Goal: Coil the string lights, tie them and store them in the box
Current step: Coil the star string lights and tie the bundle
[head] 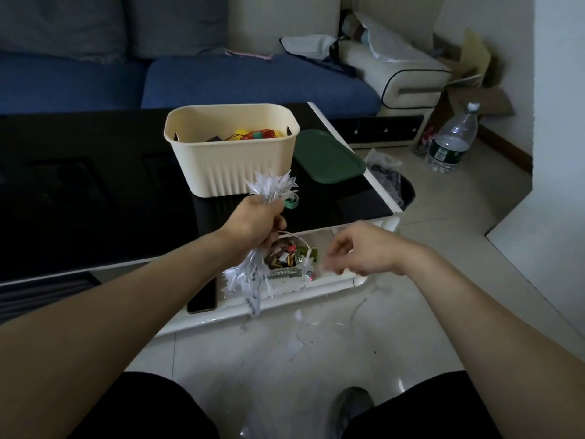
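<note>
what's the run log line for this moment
left hand: grips string lights bundle | right hand: blurred, pulling strand | box: open

The worktop (95,191) is a low piece with a glossy black top and white edging. Just beyond the left hand (253,221) a cream ribbed box (231,160) stands on it, open. Beside the box, beyond the right hand (367,251), a dark green lid (327,156) lies flat. A small green ring (292,202) rests on the black top right by the left hand's knuckles. Under both hands, a lower white ledge (332,280) carries small mixed items and a dark phone (202,296).
</note>
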Demonstrator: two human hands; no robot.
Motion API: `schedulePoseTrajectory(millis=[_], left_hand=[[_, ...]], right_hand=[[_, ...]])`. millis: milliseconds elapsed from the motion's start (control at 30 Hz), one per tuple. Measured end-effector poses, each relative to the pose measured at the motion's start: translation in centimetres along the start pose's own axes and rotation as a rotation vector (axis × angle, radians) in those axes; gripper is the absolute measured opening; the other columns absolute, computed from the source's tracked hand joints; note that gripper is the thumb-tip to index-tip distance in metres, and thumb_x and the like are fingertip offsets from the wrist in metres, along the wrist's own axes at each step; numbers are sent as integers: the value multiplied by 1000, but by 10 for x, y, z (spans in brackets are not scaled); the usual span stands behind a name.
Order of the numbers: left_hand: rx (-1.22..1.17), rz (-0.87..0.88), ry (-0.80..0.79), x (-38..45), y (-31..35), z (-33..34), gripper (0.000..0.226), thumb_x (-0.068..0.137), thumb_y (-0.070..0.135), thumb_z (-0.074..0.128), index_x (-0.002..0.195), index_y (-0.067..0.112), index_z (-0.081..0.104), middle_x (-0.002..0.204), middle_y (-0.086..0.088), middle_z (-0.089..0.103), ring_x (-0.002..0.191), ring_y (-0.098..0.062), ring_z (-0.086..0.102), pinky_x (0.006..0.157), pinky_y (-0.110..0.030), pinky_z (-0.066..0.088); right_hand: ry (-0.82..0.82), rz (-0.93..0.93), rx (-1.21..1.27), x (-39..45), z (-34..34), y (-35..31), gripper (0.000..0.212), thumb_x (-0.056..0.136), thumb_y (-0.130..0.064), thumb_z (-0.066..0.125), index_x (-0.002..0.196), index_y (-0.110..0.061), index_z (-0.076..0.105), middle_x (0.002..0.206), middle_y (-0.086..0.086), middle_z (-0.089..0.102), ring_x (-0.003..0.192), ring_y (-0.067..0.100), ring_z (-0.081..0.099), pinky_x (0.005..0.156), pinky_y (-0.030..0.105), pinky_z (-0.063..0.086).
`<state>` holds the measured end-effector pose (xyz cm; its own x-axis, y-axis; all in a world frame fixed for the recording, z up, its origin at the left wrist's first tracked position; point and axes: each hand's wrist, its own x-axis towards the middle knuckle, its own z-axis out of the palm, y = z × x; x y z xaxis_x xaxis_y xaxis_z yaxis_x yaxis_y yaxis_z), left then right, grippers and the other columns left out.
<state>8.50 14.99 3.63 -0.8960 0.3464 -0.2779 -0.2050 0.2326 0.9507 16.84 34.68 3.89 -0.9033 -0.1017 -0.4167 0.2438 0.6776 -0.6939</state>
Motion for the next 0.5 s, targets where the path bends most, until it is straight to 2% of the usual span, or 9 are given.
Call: schedulePoseTrajectory(millis=[33, 100, 167, 233, 333, 500], left_hand=[[17, -2, -1, 0, 0, -1, 27, 103, 21, 48, 78, 12, 44, 63, -4, 58, 42, -15, 41, 45, -27, 33], [59, -13, -33, 0, -2, -1, 24, 103, 20, 47, 80, 11, 47, 66, -6, 61, 43, -15, 43, 45, -26, 34], [99, -20, -68, -2, -4, 1, 22, 103, 20, 47, 84, 9, 51, 64, -6, 63, 43, -15, 44, 45, -26, 35], [102, -20, -90, -3, -7, 6, 21, 102, 18, 50, 84, 7, 53, 57, -4, 60, 42, -16, 44, 47, -27, 35], [-23, -65, -124, -5, -7, 12, 22, 100, 17, 51, 80, 9, 53, 51, -2, 51, 42, -16, 41, 49, -28, 34], [-316, -190, -323, -9, 2, 13, 33, 103, 25, 34, 75, 16, 47, 58, 2, 34, 47, -13, 30, 52, -28, 34]], right_hand=[[58, -8, 125, 0, -2, -1, 16, 89, -25, 75, 82, -10, 72, 62, 0, 65, 45, 10, 39, 46, 24, 32], [57, -25, 438, -3, -4, -7, 23, 96, -22, 66, 81, -4, 70, 58, 3, 57, 39, 8, 31, 41, 21, 22], [41, -56, 650, -5, 0, -12, 24, 98, -22, 60, 87, -3, 70, 62, 4, 58, 40, 7, 32, 39, 19, 20], [140, -71, 777, -3, 8, -16, 25, 100, -23, 59, 98, -1, 71, 70, 3, 64, 43, 6, 35, 39, 18, 22], [337, -87, 886, 0, 19, -27, 20, 97, -19, 64, 102, -2, 73, 77, 3, 70, 45, 5, 42, 41, 16, 30], [478, -174, 826, 4, 38, -42, 7, 90, -12, 73, 95, -11, 78, 78, 6, 74, 48, 7, 50, 41, 19, 38]])
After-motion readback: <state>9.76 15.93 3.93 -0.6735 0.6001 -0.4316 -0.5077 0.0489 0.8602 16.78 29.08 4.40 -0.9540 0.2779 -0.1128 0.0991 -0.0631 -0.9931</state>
